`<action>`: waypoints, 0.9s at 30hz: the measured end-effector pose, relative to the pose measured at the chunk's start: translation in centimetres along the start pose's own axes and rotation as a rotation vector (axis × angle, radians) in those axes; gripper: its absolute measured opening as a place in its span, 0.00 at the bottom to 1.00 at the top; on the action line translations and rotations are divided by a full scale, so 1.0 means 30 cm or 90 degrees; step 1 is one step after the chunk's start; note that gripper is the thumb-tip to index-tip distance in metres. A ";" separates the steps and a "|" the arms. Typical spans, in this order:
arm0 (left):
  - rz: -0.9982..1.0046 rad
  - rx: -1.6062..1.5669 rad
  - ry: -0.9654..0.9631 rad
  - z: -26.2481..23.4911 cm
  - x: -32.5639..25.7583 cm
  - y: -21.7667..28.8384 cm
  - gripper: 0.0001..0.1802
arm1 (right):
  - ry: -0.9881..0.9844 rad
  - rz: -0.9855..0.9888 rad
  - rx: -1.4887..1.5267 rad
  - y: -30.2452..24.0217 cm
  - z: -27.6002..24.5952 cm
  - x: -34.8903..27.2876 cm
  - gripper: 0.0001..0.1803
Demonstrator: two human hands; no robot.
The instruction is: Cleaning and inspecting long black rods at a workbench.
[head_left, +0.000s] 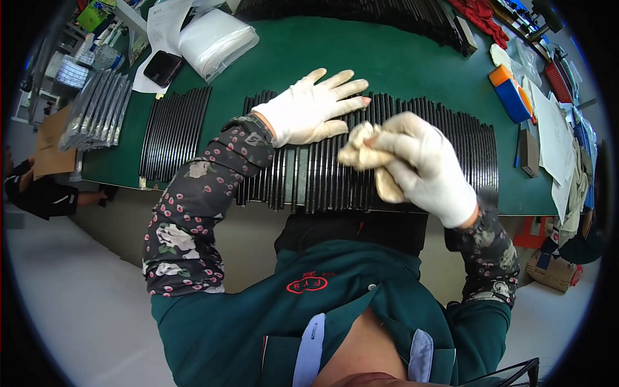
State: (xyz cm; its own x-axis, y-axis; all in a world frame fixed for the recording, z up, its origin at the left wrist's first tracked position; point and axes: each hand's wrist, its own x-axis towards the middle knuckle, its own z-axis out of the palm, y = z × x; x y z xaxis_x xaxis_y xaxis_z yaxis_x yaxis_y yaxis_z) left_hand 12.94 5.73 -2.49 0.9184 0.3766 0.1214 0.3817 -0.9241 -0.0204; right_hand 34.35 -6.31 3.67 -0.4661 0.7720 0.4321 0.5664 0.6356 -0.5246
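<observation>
At frame centre, on the green tabletop [400, 64], a row of black strips [322, 177] lies side by side. Left hand [313, 106], gloved, presses flat and spread on them. Right hand [422, 161] is clenched around a crumpled cloth [358, 148], touching the strips. Cloth looks soft, light; strips likely stiff, thin, slidable, best pinned from above.

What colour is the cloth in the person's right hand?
Cream, an off-white. The crumpled cloth sits in the gloved right hand, seen best in the head view.
</observation>
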 end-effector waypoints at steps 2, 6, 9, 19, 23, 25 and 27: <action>0.001 0.022 -0.009 0.026 0.032 0.007 0.34 | 0.036 -0.021 -0.071 0.041 0.099 0.040 0.12; -0.007 -0.012 0.005 0.003 0.043 0.027 0.33 | -0.179 -0.136 -0.033 -0.047 0.208 -0.066 0.08; -0.019 -0.030 -0.006 0.006 0.051 0.026 0.33 | -0.456 -0.225 0.019 -0.149 0.177 -0.111 0.10; -0.024 -0.039 0.011 0.027 0.048 0.023 0.32 | -0.381 -0.205 0.044 -0.145 0.224 -0.066 0.08; -0.015 0.016 -0.009 0.008 0.044 0.010 0.32 | -0.008 -0.173 -0.003 -0.061 0.176 0.088 0.12; -0.020 -0.003 0.005 0.027 0.043 0.015 0.32 | -0.071 -0.140 0.019 -0.038 0.245 0.041 0.14; -0.029 -0.029 0.000 0.013 0.060 0.018 0.33 | -0.211 -0.161 0.000 -0.090 0.257 -0.027 0.12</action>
State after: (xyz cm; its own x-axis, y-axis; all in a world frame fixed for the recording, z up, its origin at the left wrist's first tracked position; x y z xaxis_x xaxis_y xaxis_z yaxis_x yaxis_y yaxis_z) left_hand 14.86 5.94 -2.65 0.9001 0.4182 0.1219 0.4178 -0.9080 0.0299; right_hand 27.94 -8.65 -0.91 -0.7843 0.5500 0.2871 0.4064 0.8051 -0.4321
